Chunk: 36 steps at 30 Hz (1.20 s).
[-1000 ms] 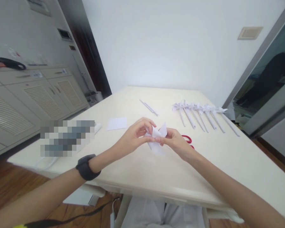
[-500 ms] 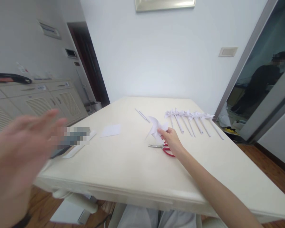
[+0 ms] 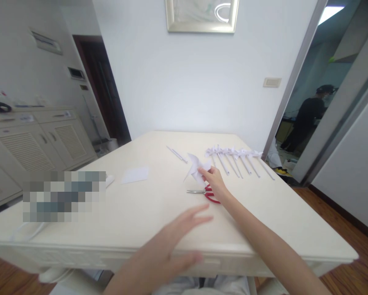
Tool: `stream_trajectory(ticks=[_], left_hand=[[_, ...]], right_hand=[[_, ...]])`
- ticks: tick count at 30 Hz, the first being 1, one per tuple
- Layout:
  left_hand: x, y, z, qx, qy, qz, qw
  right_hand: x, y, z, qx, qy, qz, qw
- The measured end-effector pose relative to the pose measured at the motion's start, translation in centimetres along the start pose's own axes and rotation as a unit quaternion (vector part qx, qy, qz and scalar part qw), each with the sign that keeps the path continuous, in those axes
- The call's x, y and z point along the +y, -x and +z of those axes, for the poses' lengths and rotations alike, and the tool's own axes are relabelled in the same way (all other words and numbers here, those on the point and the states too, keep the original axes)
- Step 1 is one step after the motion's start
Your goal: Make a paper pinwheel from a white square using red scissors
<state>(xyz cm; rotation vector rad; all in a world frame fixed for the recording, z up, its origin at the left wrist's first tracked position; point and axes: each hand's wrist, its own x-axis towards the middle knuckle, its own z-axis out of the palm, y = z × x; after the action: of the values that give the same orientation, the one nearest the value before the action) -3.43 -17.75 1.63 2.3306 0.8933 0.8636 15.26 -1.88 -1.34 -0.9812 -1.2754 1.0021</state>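
Observation:
My right hand (image 3: 213, 181) reaches out over the cream table (image 3: 147, 213) and pinches a folded white paper pinwheel head (image 3: 196, 168) between thumb and fingers. Just under that hand lie red-handled scissors (image 3: 206, 193). My left hand (image 3: 168, 248) hovers near the table's front edge, fingers stretched out and apart, holding nothing. Beyond the right hand, several finished white paper pinwheels on rolled paper sticks (image 3: 234, 157) lie in a row.
A loose rolled paper stick (image 3: 177, 154) lies behind the pinwheel head. A white paper square (image 3: 135, 175) rests to the left, beside a blurred-out object (image 3: 64, 196). White cabinets (image 3: 39, 139) stand at left. A person (image 3: 306, 121) stands in the doorway at right.
My left hand let go of the folded paper, swung far out to the left, then came back low to the table's front edge. My right hand carried the pinwheel head farther out.

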Motion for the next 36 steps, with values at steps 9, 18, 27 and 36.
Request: stream_trajectory(ticks=[9,18,27,36], left_hand=[[-7.6,-14.9,-2.8,0.105,0.08,-0.041,0.99],[-10.6,-15.8,-1.6,0.011,0.263,-0.056,0.963],[-10.9,-15.9,-1.0,0.034,0.298,-0.026,0.954],[-10.4,-15.3,-0.9,0.063,0.267,-0.015,0.962]], right_hand=[[-0.8,-0.6,-0.9,-0.003,0.018,-0.067,0.998],[0.2,-1.1,-1.2,0.014,0.037,-0.084,0.996],[-0.5,-0.9,-1.5,0.015,0.05,-0.112,0.992],[-1.0,-0.5,-1.4,0.006,0.073,-0.135,0.988]])
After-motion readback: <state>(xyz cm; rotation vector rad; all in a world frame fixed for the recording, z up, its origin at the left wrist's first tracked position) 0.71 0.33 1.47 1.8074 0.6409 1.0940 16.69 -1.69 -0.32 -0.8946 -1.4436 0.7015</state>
